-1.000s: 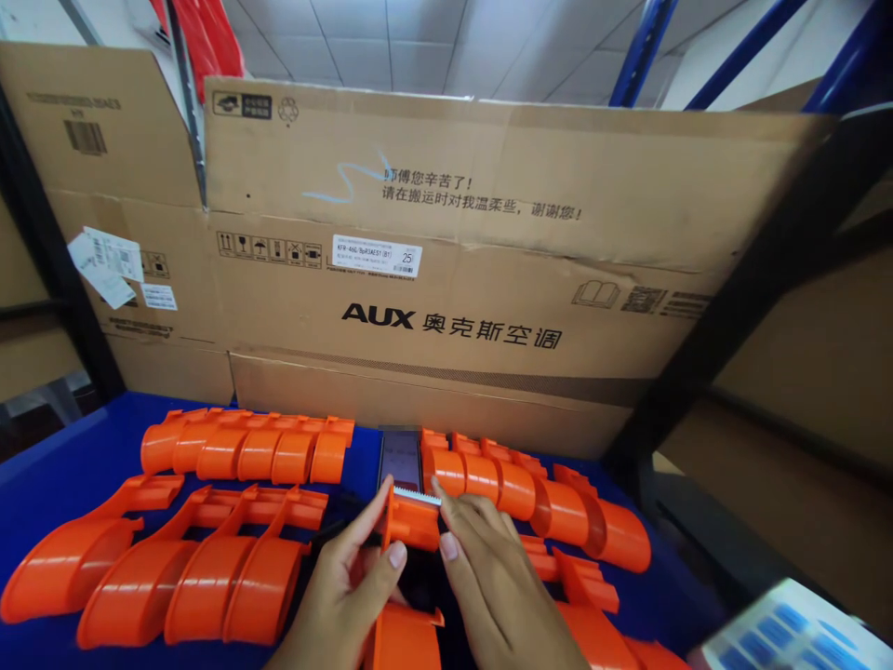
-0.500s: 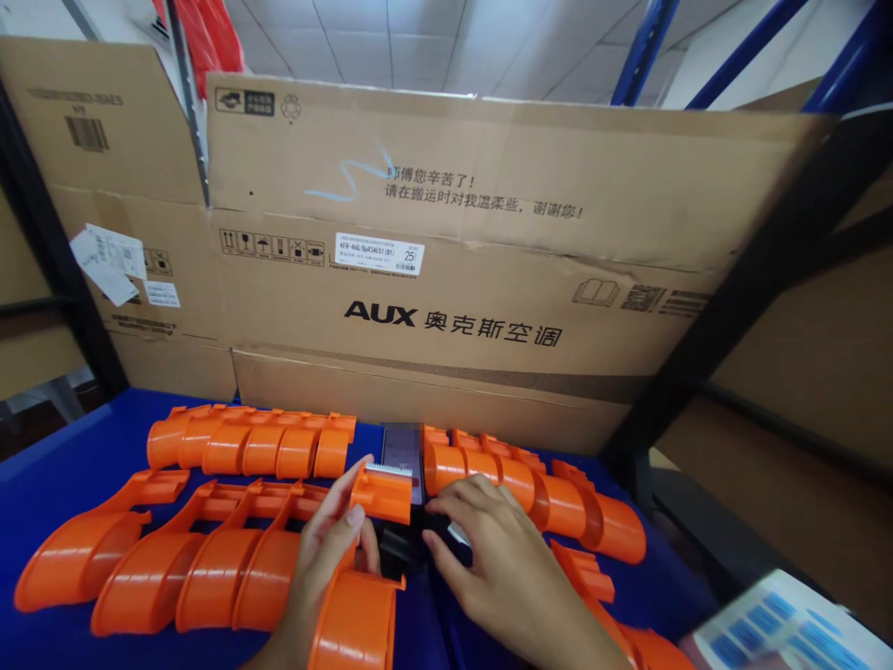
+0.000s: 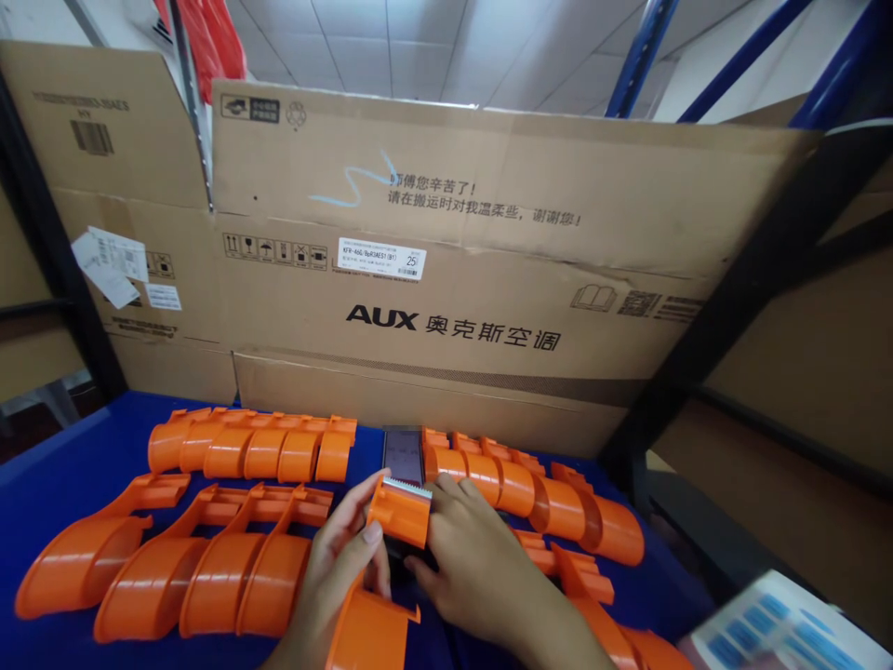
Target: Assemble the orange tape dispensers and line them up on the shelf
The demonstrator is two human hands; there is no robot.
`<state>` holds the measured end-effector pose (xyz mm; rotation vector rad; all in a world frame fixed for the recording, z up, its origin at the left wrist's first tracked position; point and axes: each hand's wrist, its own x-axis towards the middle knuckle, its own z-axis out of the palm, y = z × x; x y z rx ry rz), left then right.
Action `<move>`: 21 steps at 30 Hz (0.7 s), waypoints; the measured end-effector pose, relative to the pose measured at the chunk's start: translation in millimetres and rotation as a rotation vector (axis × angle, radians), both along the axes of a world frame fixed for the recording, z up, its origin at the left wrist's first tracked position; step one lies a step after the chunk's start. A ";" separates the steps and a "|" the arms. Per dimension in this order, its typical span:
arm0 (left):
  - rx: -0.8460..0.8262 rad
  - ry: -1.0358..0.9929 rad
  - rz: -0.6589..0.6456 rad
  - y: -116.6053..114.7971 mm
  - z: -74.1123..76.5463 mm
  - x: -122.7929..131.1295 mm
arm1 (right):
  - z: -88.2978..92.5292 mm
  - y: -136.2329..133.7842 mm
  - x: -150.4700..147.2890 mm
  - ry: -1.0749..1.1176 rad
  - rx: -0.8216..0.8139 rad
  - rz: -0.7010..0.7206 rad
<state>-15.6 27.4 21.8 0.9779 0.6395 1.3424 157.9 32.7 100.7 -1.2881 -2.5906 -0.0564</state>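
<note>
My left hand [image 3: 339, 554] holds an orange plastic tape dispenser [image 3: 399, 514] with a toothed metal blade along its top edge. Its thumb lies on the front, and the fingers wrap behind. The curved lower body hangs below the hand and runs out at the bottom edge. At the blade end, my right hand [image 3: 481, 554] is curled in close against the dispenser's right side. Its fingertips are partly hidden, so what they pinch cannot be made out. Dark material shows beneath the dispenser, between the two hands.
Rows of orange tape dispensers [image 3: 227, 454] lie left and right on the blue surface [image 3: 84, 447]. A phone-like dark slab [image 3: 403, 452] leans behind my hands. A cardboard sheet [image 3: 433, 223] stands at the back. A white box with blue print [image 3: 781, 623] is at lower right.
My left hand has shifted slightly right with the dispenser, which is more tilted. My right hand has moved in from the side, its fingers now curled against the blade end.
</note>
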 end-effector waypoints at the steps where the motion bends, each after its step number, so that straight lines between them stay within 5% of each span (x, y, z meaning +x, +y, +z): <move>1: -0.002 -0.004 0.011 -0.8 0.4 0.6 | 0.2 0.0 -0.3 0.003 0.005 0.011; 10: 0.004 0.000 0.005 -1.4 1.3 1.0 | -7.2 2.9 1.2 0.015 0.030 0.026; 14: 0.016 0.005 0.003 -2.6 2.5 1.8 | -4.4 4.6 7.3 0.054 0.116 -0.091; 21: 0.064 0.104 0.087 -5.2 4.7 7.2 | 5.9 6.5 34.5 0.558 0.171 -0.286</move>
